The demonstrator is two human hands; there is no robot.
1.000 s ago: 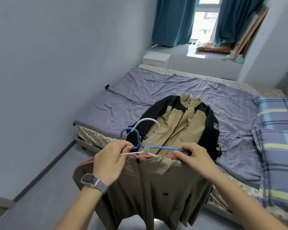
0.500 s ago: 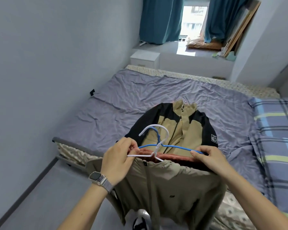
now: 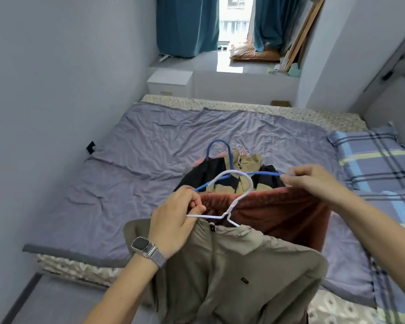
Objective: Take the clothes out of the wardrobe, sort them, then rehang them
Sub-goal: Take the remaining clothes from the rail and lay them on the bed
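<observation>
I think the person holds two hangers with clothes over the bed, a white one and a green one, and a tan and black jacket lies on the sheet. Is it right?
Not quite. The head view shows the second hanger is blue, not green. The rest holds: the left hand grips the white hanger, the right hand pinches the blue one, and the tan and black jacket lies on the sheet.

I stand in a home bedroom: a bed (image 3: 150,160) with a pillow (image 3: 369,155), curtains (image 3: 187,24) at the window (image 3: 235,17).
</observation>
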